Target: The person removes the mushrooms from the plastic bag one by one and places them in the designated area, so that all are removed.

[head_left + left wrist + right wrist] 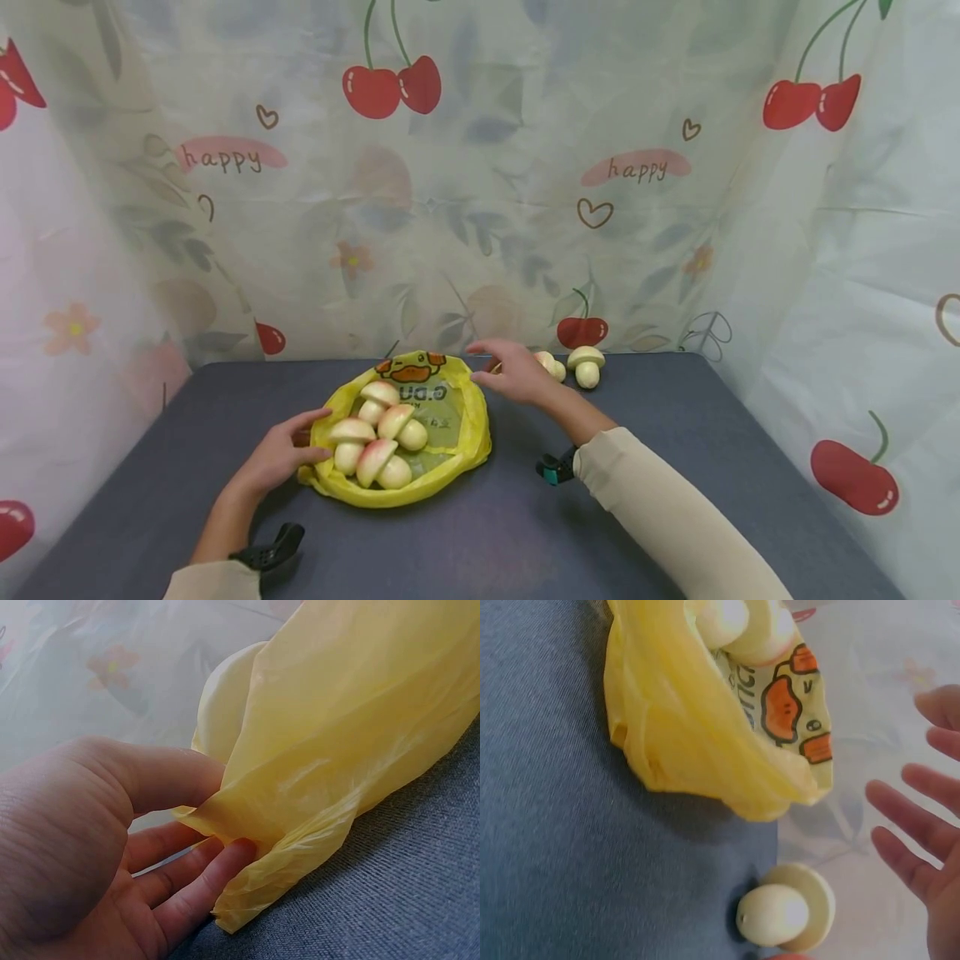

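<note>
A yellow plastic bag (474, 429) with its rim rolled outward stands on the dark table, a cartoon duck face printed on its inner wall. Several toy mushrooms (396, 473) with pink-tinged caps lie inside, toward the left. My left hand (279, 450) holds the bag's left rim, with a fold of plastic between thumb and fingers in the left wrist view. Past the bag's far right side, my right hand (513, 373) hovers with fingers spread and nothing in them. Beside it a pale mushroom (587, 367) lies on the table, and another mushroom (553, 367) is partly hidden behind the hand.
The dark cloth-covered table (480, 550) ends at a hanging curtain (450, 208) printed with cherries and the word happy. More of the curtain hangs along both sides. The loose mushrooms lie close to the table's far edge.
</note>
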A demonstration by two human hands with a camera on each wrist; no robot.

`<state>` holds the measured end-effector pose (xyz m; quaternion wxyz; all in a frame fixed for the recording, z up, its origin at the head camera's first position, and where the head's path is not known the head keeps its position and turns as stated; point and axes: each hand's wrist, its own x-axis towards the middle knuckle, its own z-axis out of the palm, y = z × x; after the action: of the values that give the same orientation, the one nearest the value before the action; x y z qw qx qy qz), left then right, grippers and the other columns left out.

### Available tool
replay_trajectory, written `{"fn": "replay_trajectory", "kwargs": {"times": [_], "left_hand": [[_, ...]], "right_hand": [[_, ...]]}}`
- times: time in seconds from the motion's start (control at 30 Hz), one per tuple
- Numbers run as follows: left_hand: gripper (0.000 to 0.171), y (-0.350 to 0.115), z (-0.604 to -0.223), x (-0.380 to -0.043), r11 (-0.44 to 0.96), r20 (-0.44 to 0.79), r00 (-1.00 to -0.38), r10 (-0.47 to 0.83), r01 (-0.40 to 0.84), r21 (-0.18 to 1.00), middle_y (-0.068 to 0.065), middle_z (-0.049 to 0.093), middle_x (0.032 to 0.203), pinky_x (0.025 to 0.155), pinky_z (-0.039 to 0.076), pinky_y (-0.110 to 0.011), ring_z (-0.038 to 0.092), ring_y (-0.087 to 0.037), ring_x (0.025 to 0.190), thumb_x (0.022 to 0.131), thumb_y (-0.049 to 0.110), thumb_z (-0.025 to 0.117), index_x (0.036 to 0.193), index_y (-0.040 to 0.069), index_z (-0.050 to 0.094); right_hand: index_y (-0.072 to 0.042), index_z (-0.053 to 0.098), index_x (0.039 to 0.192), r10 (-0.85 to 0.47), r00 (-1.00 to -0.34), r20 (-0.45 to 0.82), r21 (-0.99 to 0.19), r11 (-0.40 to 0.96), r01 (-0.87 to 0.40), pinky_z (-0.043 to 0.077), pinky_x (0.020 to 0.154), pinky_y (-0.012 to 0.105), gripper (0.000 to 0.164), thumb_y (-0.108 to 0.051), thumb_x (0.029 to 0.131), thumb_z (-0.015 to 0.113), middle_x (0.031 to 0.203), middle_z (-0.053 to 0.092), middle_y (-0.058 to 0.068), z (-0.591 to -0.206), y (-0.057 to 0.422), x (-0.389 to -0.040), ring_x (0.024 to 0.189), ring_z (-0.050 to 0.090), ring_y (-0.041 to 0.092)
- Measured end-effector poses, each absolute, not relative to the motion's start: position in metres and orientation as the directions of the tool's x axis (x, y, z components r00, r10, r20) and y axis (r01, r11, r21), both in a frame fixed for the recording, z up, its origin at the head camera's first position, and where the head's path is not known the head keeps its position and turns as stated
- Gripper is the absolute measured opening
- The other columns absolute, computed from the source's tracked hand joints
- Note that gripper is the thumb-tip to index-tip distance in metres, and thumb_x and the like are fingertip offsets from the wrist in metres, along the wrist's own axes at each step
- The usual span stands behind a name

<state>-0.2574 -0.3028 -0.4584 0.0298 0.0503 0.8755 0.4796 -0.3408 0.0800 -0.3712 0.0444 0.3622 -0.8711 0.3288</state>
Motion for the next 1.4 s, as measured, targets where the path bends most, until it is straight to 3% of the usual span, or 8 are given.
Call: {"fn": "replay_trajectory", "kwargs": {"times": [0.43, 0.63, 1.1, 1.27, 1.4], "left_hand": [[0.074, -0.303, -0.458, -0.257, 0.532, -0.008, -0.994, 0.113, 0.054, 0.845, -0.029, 0.043, 0.140, 0.084, 0.051, -0.043, 0.054, -0.038, 0.114, 0.085, 0.023, 0.075, 0.147, 0.002, 0.040], [0.074, -0.302, -0.457, -0.257, 0.531, -0.013, -0.994, 0.112, 0.048, 0.846, -0.030, 0.043, 0.140, 0.085, 0.051, -0.044, 0.054, -0.039, 0.114, 0.085, 0.023, 0.075, 0.147, 0.003, 0.040], [0.074, -0.303, -0.455, -0.257, 0.532, -0.012, -0.993, 0.113, 0.050, 0.845, -0.030, 0.044, 0.138, 0.084, 0.051, -0.044, 0.054, -0.040, 0.114, 0.086, 0.023, 0.075, 0.147, 0.003, 0.039], [0.074, -0.303, -0.456, -0.257, 0.534, -0.013, -0.994, 0.109, 0.048, 0.844, -0.030, 0.045, 0.138, 0.084, 0.050, -0.043, 0.054, -0.038, 0.113, 0.085, 0.024, 0.075, 0.147, 0.002, 0.040], [0.074, -0.302, -0.456, -0.257, 0.535, -0.013, -0.994, 0.110, 0.048, 0.844, -0.030, 0.044, 0.138, 0.085, 0.050, -0.044, 0.054, -0.039, 0.114, 0.085, 0.024, 0.075, 0.147, 0.002, 0.040]], "right_hand": [[-0.008, 0.043, 0.146, -0.759, -0.649, 0.056, -0.590, 0.499, -0.635, 0.049, 0.090, 0.040, 0.058, -0.019, 0.094, 0.065, 0.148, 0.041, 0.013, -0.373, 0.048, -0.340, 0.115, 0.057, 0.037], [-0.014, 0.037, 0.150, -0.789, -0.612, -0.052, -0.634, 0.499, -0.590, 0.047, 0.090, 0.033, 0.065, -0.019, 0.093, 0.067, 0.153, 0.033, 0.008, -0.375, 0.034, -0.337, 0.120, 0.054, 0.036], [-0.010, 0.035, 0.151, -0.858, -0.505, -0.095, -0.665, 0.432, -0.609, 0.045, 0.094, 0.030, 0.070, -0.009, 0.091, 0.069, 0.155, 0.031, 0.007, -0.388, 0.000, -0.335, 0.134, 0.039, 0.031], [-0.014, 0.039, 0.150, -0.856, -0.506, -0.109, -0.599, 0.462, -0.653, 0.045, 0.092, 0.026, 0.067, -0.015, 0.090, 0.071, 0.153, 0.034, 0.005, -0.393, -0.010, -0.335, 0.137, 0.036, 0.020], [-0.017, 0.043, 0.148, -0.848, -0.516, -0.118, -0.531, 0.493, -0.689, 0.037, 0.101, 0.028, 0.065, -0.018, 0.090, 0.072, 0.151, 0.038, 0.003, -0.398, -0.015, -0.336, 0.137, 0.035, 0.016]]}}
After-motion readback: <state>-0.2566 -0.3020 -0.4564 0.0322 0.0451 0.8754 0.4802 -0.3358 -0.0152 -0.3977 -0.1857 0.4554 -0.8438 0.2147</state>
